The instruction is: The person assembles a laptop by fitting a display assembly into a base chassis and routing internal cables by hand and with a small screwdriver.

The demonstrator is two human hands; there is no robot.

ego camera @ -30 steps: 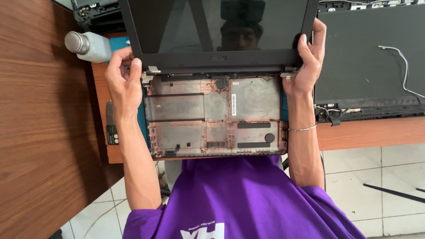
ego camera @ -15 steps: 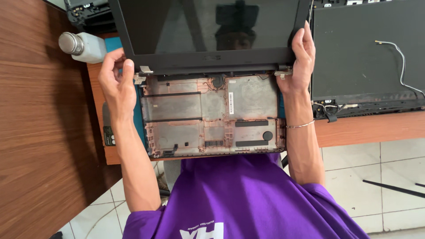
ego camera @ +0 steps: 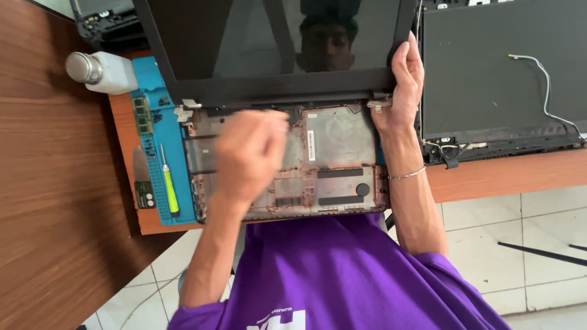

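Laptop base shell (ego camera: 287,165), lying on the blue mat (ego camera: 153,91): steady the screen panel (ego camera: 275,49) with gripping right hand (ego camera: 403,85), keep loosely curled, blurred, seemingly empty left hand (ego camera: 251,153) clear of hinges.

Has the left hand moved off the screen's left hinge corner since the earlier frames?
Yes. The left hand has left the hinge corner and moved rightward, now blurred over the middle of the laptop base.
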